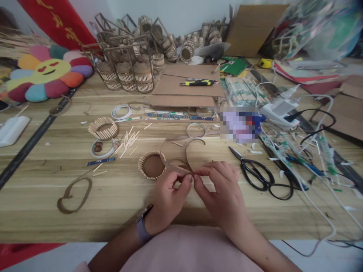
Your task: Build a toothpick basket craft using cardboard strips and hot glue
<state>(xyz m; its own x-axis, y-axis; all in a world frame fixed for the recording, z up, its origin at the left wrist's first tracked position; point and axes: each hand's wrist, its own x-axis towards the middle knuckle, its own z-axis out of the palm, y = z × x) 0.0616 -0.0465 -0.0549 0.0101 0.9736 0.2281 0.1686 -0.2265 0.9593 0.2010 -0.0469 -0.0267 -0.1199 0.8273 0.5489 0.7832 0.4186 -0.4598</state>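
Note:
My left hand [171, 192] and my right hand [219, 185] meet near the table's front, fingertips pinched together. Between them they grip a thin brown strip [178, 168]; a loop of brown strip curls up behind the fingers. Just left of my left hand stands a small round cup of short wooden sticks [153, 165] with a brown base inside. A second ring of sticks [103, 128] sits farther back, beside loose sticks [129, 141]. Black-handled scissors [256, 173] lie to the right of my right hand. Another coiled brown strip [75, 194] rests at left.
At the back are stick-cup holders [130, 71], cardboard [187, 81] with a yellow-black utility knife [198, 82] on it, and bagged sticks [245, 90]. Rolls of white tape [121, 112] lie mid-table. A power strip [280, 109] and cables crowd the right; a flower cushion [51, 71] is at left.

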